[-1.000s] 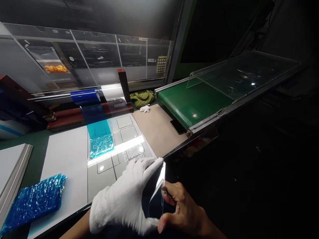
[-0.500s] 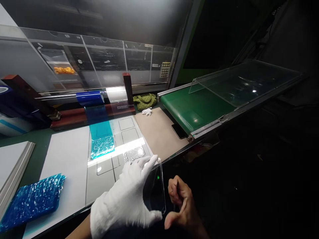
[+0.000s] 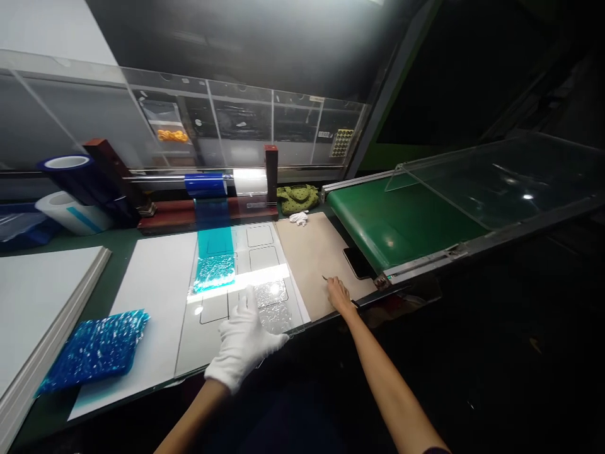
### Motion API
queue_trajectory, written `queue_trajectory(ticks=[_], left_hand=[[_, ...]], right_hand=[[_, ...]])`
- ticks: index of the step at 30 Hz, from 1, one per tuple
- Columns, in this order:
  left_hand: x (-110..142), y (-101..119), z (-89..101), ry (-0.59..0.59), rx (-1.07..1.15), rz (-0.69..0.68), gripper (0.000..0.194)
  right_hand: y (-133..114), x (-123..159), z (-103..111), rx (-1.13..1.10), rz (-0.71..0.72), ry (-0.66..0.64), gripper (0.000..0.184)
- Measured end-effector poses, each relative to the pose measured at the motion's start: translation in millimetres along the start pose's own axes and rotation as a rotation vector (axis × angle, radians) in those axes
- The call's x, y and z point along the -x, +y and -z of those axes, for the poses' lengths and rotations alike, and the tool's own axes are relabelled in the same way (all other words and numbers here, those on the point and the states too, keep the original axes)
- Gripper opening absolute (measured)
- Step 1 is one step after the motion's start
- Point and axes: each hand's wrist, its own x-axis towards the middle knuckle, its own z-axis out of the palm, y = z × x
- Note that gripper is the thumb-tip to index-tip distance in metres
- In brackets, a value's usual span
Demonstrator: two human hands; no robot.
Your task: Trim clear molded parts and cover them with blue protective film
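My left hand, in a white glove, is over the front of the marked template sheet. Its fingers and thumb span a thin clear panel, whose outline is hard to make out against the sheet. My right hand is bare and low over the brown board. A thin dark pointed tool sticks out from its closed fingers; the rest of the tool is hidden. Teal film runs from the blue roll onto the sheet, its lower part crinkled.
A green conveyor with a clear cover stands at right. A phone lies by its end. Behind the board are a green pouch and white crumpled cloth. At left are a blue wrapped bundle and stacked white boards.
My left hand has brought the clear panel from in front of the table to over the sheet. My right hand has moved away from it, forward onto the brown board. The view has shifted left.
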Motion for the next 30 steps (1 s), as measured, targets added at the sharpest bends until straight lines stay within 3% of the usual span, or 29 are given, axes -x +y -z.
queue_trajectory(ticks=[2, 5, 9, 14, 16, 19, 21, 25, 30], left_hand=[[-4.7, 1.3, -3.9, 0.122, -0.084, 0.036, 0.106], [-12.9, -1.1, -9.1, 0.253, -0.138, 0.054, 0.103], [-26.5, -5.9, -17.6, 0.294, -0.113, 0.09, 0.103], [-48.1, -5.2, -29.4, 0.288, -0.099, 0.174, 0.088], [-56.3, -3.3, -33.5, 0.263, -0.09, 0.206, 0.072], [-66.5, -1.1, -37.4, 0.247, -0.061, 0.243, 0.067], [-70.8, -3.4, -38.0, 0.259, -0.024, 0.251, 0.074], [-67.8, -26.9, -38.2, 0.333, -0.001, 0.312, 0.116], [-41.3, -69.6, -59.9, 0.354, -0.144, 0.494, 0.111]], right_hand=[[-7.7, -6.8, 5.6, 0.044, 0.046, 0.009, 0.041], [-32.9, 10.9, 15.7, 0.05, 0.181, 0.044, 0.063], [-87.5, 59.6, 19.1, -0.043, 0.453, 0.085, 0.095], [-140.4, 76.2, 6.6, -0.076, 0.574, 0.02, 0.099], [-147.2, 68.8, 0.9, -0.063, 0.591, 0.003, 0.096], [-145.7, 53.7, -5.8, -0.043, 0.608, 0.021, 0.094], [-139.7, 39.1, -9.2, -0.034, 0.65, 0.04, 0.095], [-121.9, -12.3, -15.2, -0.002, 0.756, 0.081, 0.101], [-109.1, -96.3, -26.2, 0.099, 0.873, 0.092, 0.103]])
